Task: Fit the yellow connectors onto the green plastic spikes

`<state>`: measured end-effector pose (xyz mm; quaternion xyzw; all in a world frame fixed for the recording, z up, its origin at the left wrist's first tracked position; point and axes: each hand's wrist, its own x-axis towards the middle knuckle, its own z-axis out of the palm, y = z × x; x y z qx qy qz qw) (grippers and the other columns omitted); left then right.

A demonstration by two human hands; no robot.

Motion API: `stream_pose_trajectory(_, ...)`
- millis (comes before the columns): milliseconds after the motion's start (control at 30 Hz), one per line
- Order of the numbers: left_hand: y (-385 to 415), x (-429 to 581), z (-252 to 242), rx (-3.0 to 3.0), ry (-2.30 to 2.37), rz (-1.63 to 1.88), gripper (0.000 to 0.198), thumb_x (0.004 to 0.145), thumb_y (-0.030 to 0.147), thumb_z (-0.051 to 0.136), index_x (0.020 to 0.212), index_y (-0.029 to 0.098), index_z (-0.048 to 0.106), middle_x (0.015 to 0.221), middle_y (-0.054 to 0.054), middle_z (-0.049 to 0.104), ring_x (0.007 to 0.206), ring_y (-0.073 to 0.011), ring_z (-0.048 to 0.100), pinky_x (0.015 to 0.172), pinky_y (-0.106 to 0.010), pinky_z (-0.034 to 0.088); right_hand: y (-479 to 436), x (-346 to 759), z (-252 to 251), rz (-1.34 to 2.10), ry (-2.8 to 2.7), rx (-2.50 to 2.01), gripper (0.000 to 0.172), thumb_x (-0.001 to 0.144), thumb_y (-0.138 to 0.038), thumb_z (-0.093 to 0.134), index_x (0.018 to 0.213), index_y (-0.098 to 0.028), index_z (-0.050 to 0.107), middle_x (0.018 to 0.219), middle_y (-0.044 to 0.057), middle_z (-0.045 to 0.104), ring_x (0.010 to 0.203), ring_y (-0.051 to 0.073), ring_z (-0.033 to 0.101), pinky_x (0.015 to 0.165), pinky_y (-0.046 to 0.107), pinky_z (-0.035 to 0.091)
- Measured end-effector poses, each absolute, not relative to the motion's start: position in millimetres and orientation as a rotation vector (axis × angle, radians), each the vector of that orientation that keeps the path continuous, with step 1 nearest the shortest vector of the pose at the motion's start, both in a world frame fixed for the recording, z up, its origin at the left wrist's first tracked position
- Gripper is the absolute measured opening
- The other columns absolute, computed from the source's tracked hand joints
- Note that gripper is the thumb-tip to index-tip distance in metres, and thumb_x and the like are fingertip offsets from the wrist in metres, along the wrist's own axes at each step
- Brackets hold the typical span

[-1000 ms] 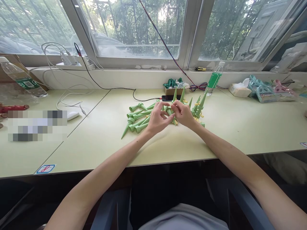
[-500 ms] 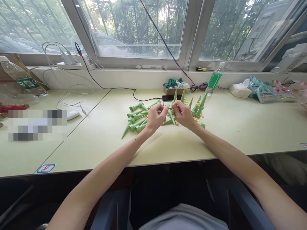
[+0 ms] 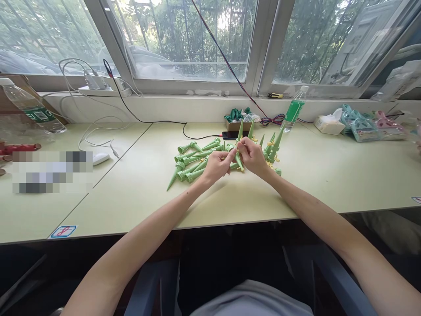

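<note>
Green spike is pinched between both hands just above the table. The left hand and the right hand close their fingertips on its upper end, its tip slanting down. Loose spikes lie just left. Standing spikes rise just right, with a phone behind.

No wording is reading clearly from where I'm standing. A green label is wrapping the bottle by the window, its print too small to make out. Another green-patterned label is showing on the far-left bottle, equally illegible. A blue-bordered sticker with a red mark is sitting at the table's near edge.
</note>
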<state>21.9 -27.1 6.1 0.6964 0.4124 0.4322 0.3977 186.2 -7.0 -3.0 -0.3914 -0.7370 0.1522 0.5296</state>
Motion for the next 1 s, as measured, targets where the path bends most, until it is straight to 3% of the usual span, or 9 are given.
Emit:
stream_pose_trajectory(167,-25.8,20.9,4.8,1.873,0.990,1.207,0.060,0.090,0.058,0.058,0.045,0.018,0.058,0.051,-0.002,0.053,0.047,-0.0102,0.047,0.044,-0.025,0.037,-7.0,185.4,-3.8,0.363,-1.759,-0.926,0.042,0.100,-0.059,0.043,0.079,-0.024,0.043,0.057,-0.004,0.045,0.049,0.012,0.038,0.051,0.027,0.030)
stream_pose_trajectory(300,-23.1,20.6,2.9,1.924,1.004,1.284,0.055,0.088,0.057,0.062,0.049,0.018,0.062,0.057,-0.003,0.056,0.054,-0.0116,0.049,0.050,-0.026,0.039,-6.9,185.4,-3.7,0.375,-1.759,-0.906,0.042,0.100,-0.060,0.043,0.079,-0.024,0.043,0.059,-0.003,0.045,0.050,0.012,0.038,0.051,0.027,0.031)
stream_pose_trajectory(733,-24.2,23.8,3.3,2.154,1.012,1.530,0.050,0.086,0.048,0.069,0.052,0.016,0.051,0.063,0.001,0.052,0.055,-0.0088,0.038,0.056,-0.029,0.032,-6.4,185.8,-4.1,0.486,-1.757,-0.886,0.048,0.100,-0.065,0.038,0.075,-0.024,0.036,0.056,-0.004,0.042,0.049,0.012,0.039,0.049,0.027,0.031)
stream_pose_trajectory(1000,-24.6,25.5,2.8,2.116,1.034,1.497,0.056,0.088,0.054,0.064,0.051,0.017,0.047,0.061,0.000,0.049,0.054,-0.0093,0.038,0.055,-0.029,0.034,-7.7,184.5,-4.7,0.457,-1.732,-0.894,0.048,0.101,-0.064,0.039,0.074,-0.024,0.038,0.055,-0.004,0.042,0.049,0.012,0.040,0.049,0.027,0.031)
